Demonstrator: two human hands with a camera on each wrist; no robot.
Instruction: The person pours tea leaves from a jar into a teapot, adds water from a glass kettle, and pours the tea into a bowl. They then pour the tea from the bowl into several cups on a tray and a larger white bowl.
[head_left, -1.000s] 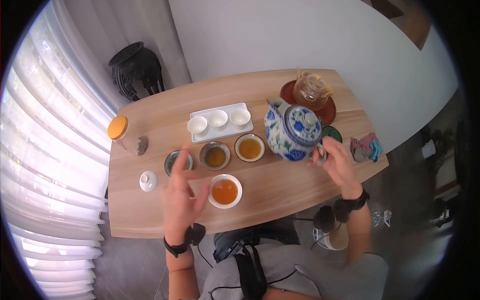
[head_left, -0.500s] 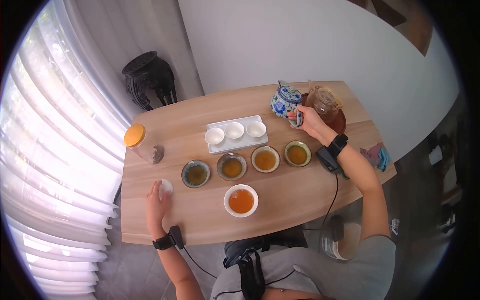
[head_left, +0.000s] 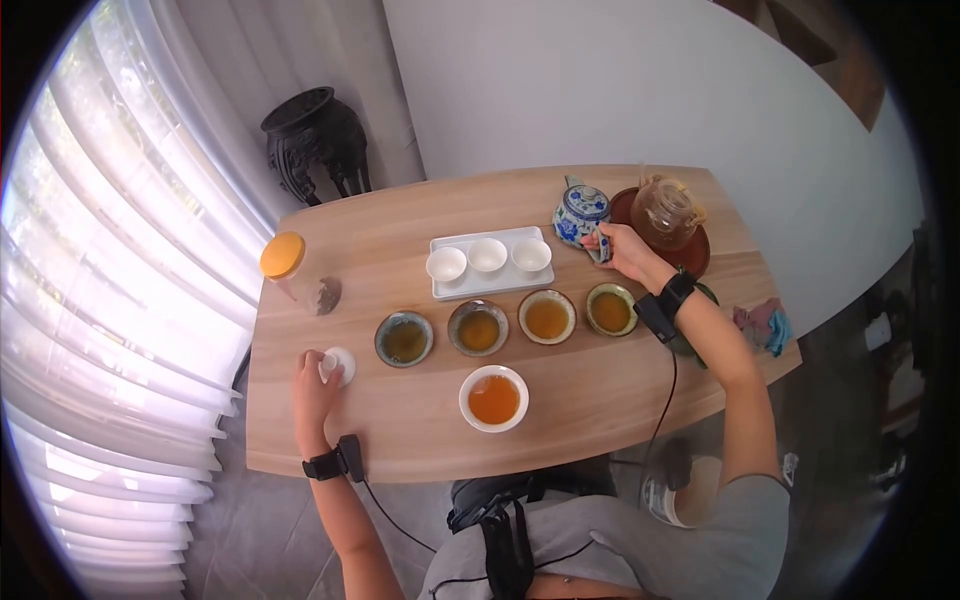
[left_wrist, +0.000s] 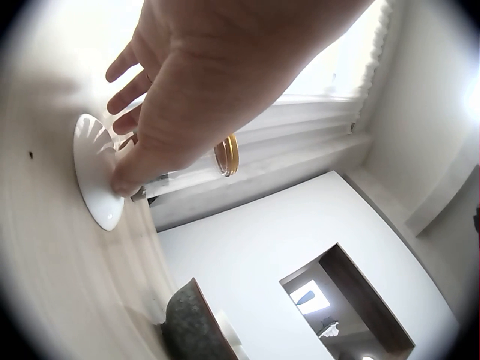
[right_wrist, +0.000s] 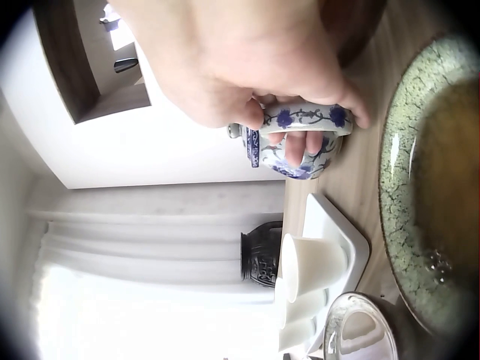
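Observation:
My left hand (head_left: 315,388) is at the left of the table, thumb and fingers about the knob of a white lid (head_left: 345,366). In the left wrist view the thumb touches the lid (left_wrist: 96,176), which lies on the tabletop. With my right hand (head_left: 628,252) I grip the handle of a blue-and-white teapot (head_left: 580,213) at the back right; several fingers pass through the handle loop. A white bowl (head_left: 494,398) of amber tea stands at the front middle. Behind it is a row of glazed cups, among them a green cup (head_left: 611,309), a cream cup (head_left: 547,317) and a grey-blue cup (head_left: 404,339), holding tea.
A white tray (head_left: 442,290) with three small white cups is behind the row. A glass pot (head_left: 665,212) sits on a red-brown tray (head_left: 700,262) beside the teapot. At the left lies a jar with a yellow lid (head_left: 283,256); a crumpled cloth (head_left: 762,326) is at the right edge.
The teapot has moved from above the cups to the back right of the table, in my right hand. My left hand has gone left and down to the white lid.

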